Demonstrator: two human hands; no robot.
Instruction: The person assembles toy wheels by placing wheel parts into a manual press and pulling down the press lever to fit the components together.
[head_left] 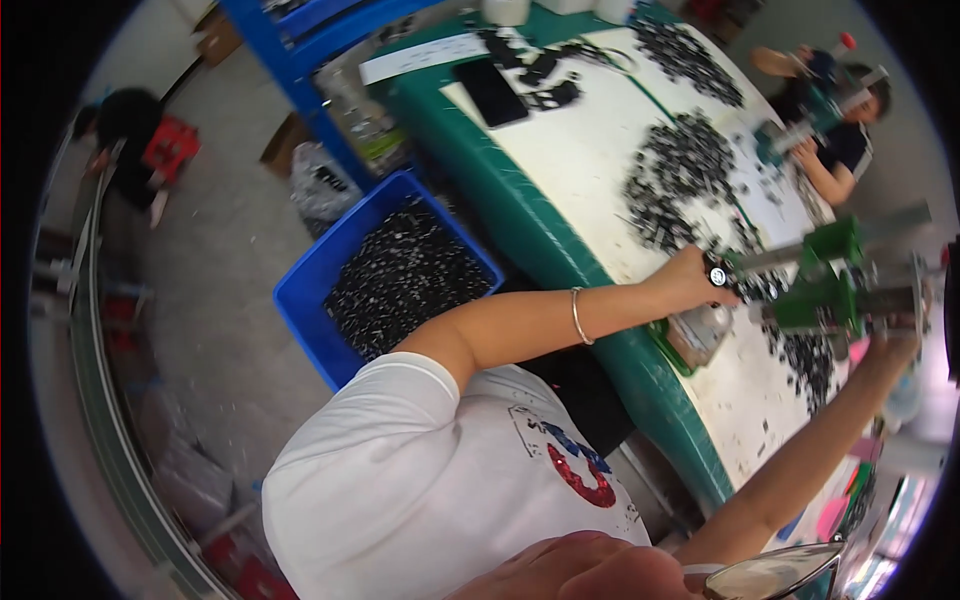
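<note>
My left hand (688, 279) is closed, its fingertips beside a green hand press (815, 300) on the table. A small round black part with a pale centre (717, 276) shows at these fingers. My right hand (893, 348) reaches around the far right side of the press, and its fingers are mostly hidden behind the metal. Under my left wrist stands a clear container with a green edge (698, 335). Heaps of small black parts (685, 165) lie on the white tabletop (560, 165), some of them right by the press.
A blue bin (305, 300) full of small black pieces stands on the floor left of the table. A phone (490, 92) lies at the table's far end. Across the table a person (840, 165) works at another press. Another person (125, 130) bends near a red stool (172, 148).
</note>
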